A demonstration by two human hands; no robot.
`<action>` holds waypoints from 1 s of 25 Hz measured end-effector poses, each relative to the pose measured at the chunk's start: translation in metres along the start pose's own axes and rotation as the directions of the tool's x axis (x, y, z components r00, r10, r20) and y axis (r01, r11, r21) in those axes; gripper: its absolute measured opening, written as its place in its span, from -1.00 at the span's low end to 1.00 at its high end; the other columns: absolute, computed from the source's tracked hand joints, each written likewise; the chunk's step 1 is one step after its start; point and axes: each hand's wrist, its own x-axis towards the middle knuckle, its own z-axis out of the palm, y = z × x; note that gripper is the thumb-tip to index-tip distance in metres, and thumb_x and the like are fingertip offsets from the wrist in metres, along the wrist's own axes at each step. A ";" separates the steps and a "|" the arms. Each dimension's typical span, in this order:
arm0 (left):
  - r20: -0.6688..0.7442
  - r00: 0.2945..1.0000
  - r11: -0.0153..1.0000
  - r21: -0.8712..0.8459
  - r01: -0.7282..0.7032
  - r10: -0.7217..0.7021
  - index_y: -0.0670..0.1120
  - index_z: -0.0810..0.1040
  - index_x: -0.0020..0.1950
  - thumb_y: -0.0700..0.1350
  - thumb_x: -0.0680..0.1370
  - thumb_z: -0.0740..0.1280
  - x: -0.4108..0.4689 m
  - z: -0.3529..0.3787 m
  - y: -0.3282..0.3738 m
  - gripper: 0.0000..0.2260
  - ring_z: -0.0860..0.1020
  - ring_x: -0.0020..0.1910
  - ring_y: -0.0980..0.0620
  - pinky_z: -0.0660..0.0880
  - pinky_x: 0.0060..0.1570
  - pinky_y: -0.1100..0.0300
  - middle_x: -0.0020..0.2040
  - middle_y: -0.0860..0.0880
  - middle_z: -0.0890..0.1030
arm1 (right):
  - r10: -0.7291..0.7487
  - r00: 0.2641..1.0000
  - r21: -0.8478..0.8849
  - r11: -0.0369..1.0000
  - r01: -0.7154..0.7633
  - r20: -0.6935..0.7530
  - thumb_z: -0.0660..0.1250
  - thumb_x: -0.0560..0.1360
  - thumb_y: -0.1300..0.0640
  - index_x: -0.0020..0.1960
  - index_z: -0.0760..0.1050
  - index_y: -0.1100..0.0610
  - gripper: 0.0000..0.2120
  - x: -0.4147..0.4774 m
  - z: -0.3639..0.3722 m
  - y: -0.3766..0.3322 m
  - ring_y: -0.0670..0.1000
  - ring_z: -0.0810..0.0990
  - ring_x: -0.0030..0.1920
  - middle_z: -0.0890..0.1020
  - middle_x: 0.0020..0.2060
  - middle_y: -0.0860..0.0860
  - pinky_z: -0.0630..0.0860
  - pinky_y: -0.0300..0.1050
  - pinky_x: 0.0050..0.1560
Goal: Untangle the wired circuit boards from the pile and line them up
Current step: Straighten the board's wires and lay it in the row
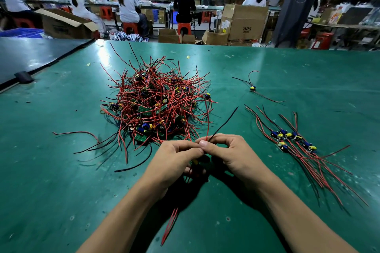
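Our left hand [176, 156] and right hand [228, 150] meet near the green tabletop's [61, 170] near edge, both pinching one small wired circuit board [195, 162]. The tangled red-and-black pile [156, 104] lies mid-tabletop; lined-up boards [292, 139] sit toward the right edge. A brown cardboard box [244, 22] beyond reads "BPS".

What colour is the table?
Green, a dark teal shade; the table shows best in the head view.

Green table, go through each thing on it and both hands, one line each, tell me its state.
Pile: still tangled, heaped left of centre.
Sorted boards: untangled, lying side by side at right, wires trailing toward the person.
Single board: lying alone, apart, farther back right.
Held board: lifted, mostly hidden by the hands.
Left hand: pinching its wires.
Right hand: pinching a black wire.
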 end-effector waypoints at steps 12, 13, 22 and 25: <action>-0.013 0.992 0.989 -0.077 0.126 -0.128 -0.27 0.67 -0.16 -0.31 0.50 0.38 -0.002 0.007 0.008 -0.91 0.61 -0.39 -0.14 0.55 -0.26 0.11 -0.17 -0.29 0.68 | 0.152 0.943 0.287 0.956 -0.065 -0.295 0.40 0.56 0.06 -0.06 0.60 0.23 -0.79 0.013 0.003 0.000 -0.08 0.18 -0.62 0.39 -0.56 -0.04 0.13 -0.33 -0.56; -0.003 0.991 0.989 -0.068 0.130 -0.130 -0.27 0.67 -0.15 -0.31 0.50 0.38 -0.002 0.007 0.008 -0.92 0.61 -0.38 -0.14 0.55 -0.27 0.12 -0.17 -0.29 0.68 | 0.146 0.939 0.346 0.938 -0.031 -0.312 0.37 0.59 0.13 -0.07 0.59 0.24 -0.83 0.015 0.002 0.000 -0.10 0.21 -0.62 0.42 -0.54 -0.07 0.16 -0.32 -0.58; 0.044 0.997 0.993 -0.092 0.068 -0.064 -0.24 0.69 -0.11 -0.25 0.51 0.40 -0.004 0.005 0.003 -0.91 0.64 -0.21 -0.09 0.60 -0.12 0.10 -0.16 -0.24 0.70 | 0.106 0.982 0.507 0.862 -0.014 -0.155 0.50 0.36 0.07 -0.24 0.65 0.16 -0.85 0.012 0.000 -0.005 -0.09 0.43 -0.53 0.48 -0.46 0.03 0.43 -0.27 -0.51; 0.017 0.999 0.994 -0.102 0.044 -0.043 -0.20 0.69 -0.17 -0.27 0.51 0.40 -0.003 0.007 0.002 -0.91 0.61 -0.32 -0.05 0.59 -0.23 0.14 -0.23 -0.22 0.68 | 0.082 0.992 0.323 0.945 -0.047 -0.095 0.51 0.42 0.01 -0.13 0.62 0.23 -0.73 0.006 0.002 -0.002 -0.04 0.46 -0.52 0.52 -0.44 0.05 0.40 -0.24 -0.53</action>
